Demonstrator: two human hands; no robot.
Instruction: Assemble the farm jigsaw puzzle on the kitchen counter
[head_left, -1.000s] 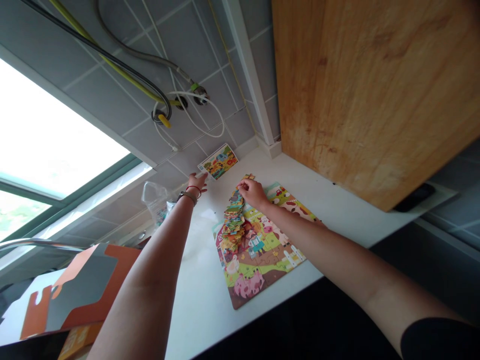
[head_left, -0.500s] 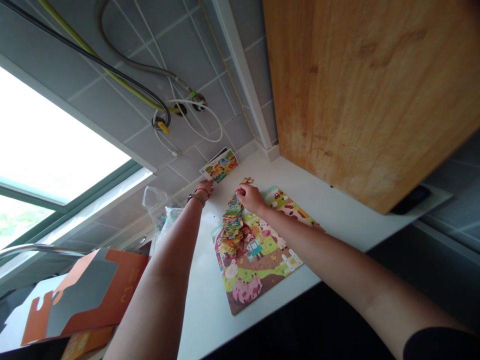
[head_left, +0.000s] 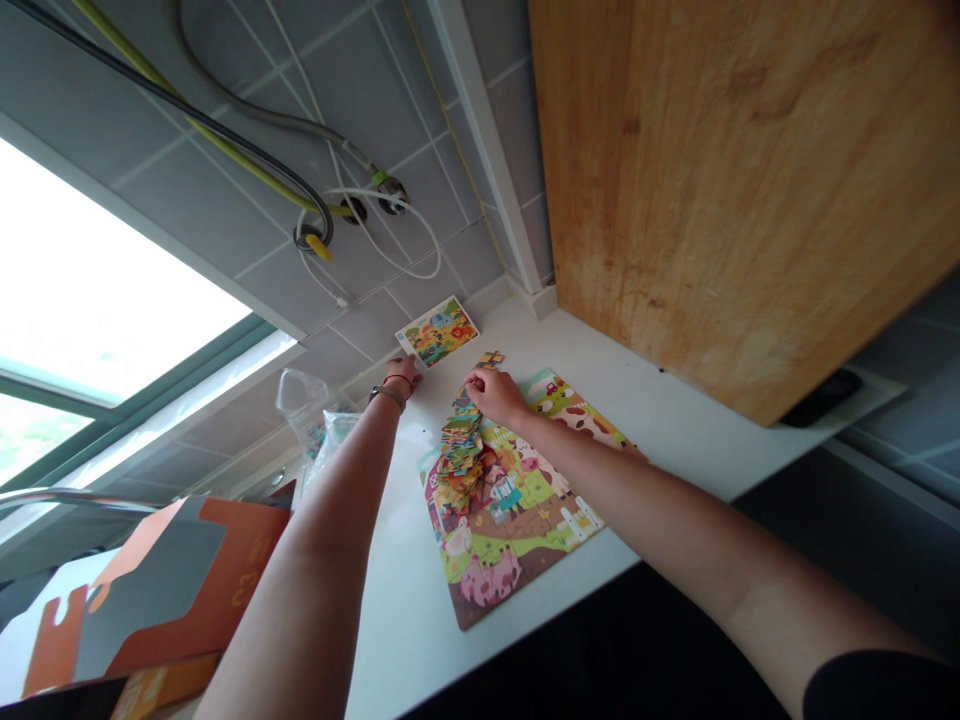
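Note:
A colourful picture card (head_left: 439, 330) leans at the wall, and my left hand (head_left: 405, 370) pinches its lower left corner. My right hand (head_left: 491, 392) is closed above the upper end of a long heap of puzzle pieces (head_left: 461, 450); what its fingers hold, if anything, is too small to make out. The heap lies partly over the left side of a farm-picture puzzle (head_left: 525, 515) on the white counter. A few pieces (head_left: 492, 358) lie just beyond my right hand.
Clear plastic packaging (head_left: 304, 405) stands left of my left forearm. An open orange box (head_left: 202, 590) is at the lower left. A large wooden board (head_left: 720, 180) rises at the right. Hoses and a white cable (head_left: 431, 235) hang by the tiled wall.
The picture card has turned more towards the camera and now hides the dark card edge behind it. My left hand has stayed at its corner. My right hand has barely moved.

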